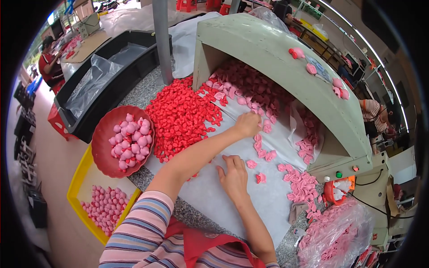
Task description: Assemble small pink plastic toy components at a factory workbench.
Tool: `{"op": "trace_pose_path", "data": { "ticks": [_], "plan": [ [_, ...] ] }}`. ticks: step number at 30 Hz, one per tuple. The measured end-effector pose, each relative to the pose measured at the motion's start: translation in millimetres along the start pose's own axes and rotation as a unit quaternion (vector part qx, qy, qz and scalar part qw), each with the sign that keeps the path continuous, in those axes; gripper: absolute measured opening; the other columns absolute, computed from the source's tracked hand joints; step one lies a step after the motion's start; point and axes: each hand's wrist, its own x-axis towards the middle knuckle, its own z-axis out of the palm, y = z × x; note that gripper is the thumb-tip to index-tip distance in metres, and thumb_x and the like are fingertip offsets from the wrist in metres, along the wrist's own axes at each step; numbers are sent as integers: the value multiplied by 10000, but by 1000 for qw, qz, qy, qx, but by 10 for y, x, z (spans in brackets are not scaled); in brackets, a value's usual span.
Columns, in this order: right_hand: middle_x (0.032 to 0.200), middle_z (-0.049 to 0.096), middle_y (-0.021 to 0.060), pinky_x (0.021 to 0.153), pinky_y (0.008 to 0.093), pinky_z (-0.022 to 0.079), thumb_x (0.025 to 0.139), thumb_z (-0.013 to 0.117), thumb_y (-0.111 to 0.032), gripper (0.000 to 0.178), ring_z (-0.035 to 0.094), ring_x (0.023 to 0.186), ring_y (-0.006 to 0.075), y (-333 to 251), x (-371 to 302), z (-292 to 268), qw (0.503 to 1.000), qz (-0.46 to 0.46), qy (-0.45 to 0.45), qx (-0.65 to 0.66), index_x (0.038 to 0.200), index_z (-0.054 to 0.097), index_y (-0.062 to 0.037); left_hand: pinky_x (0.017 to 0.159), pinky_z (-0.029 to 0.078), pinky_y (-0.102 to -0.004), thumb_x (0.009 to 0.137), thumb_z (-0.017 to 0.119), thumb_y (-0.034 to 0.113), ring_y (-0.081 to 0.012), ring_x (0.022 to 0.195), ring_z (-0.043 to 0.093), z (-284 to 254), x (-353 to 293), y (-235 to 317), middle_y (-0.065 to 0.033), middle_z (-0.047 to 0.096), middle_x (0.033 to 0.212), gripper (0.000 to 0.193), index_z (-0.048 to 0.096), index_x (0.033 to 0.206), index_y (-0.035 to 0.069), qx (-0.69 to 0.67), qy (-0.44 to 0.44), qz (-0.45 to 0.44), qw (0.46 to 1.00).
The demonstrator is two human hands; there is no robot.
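My left hand [248,125] reaches across the white sheet [210,196] to a line of small pink moulded pieces [267,126] in front of a pale green arched machine housing [286,49]. Its fingers are curled together at these pieces; what they hold, if anything, is hidden. My right hand [234,177] rests nearer me on the sheet, thumb apart from the bent fingers, with nothing visible in it. Beside it lie a few loose pink pieces [251,164] and a pink piece with a red part [260,178]. A large heap of small red pieces [178,116] spreads left of my left hand.
A red scalloped bowl [102,154] holds pink rounded figures; below it is a yellow tray [77,190] with smaller ones. A black bin [67,117] and a grey post [162,40] stand at the far left. A clear bag [353,223] of pink pieces lies right.
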Motion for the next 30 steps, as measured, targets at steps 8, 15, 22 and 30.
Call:
{"op": "trace_pose_path", "data": {
  "ticks": [8,15,22,30],
  "plan": [
    [872,563,102,720,372,461,673,683,-61,263,551,823,283,-77,180,279,998,-23,-25,58,922,609,-19,819,489,-337,824,552,112,-210,861,580,-702,-325,-14,-84,567,988,367,492,1173,14,-758,-58,-220,612],
    [798,630,89,569,307,499,764,649,-110,208,610,623,201,172,95,12,951,165,-1,263,942,608,-12,920,457,-353,880,503,109,-265,1038,548,-1052,-1501,451,-141,515,1163,421,377,1271,16,-864,-57,-194,461],
    [900,632,88,639,249,511,825,608,-71,178,625,732,146,127,-208,-1068,721,239,-6,651,981,593,13,906,472,-333,877,507,86,-277,1073,539,-1050,-1768,855,-179,471,1243,495,309,1325,17,-861,-97,-192,460],
    [824,630,88,618,244,508,786,626,-20,186,606,675,132,-107,-362,-1278,809,180,55,556,961,602,39,836,505,-329,852,524,8,-226,1026,556,-1085,-1832,1259,-174,500,1210,350,492,1199,-21,-639,-25,-107,761]
  ]
}}
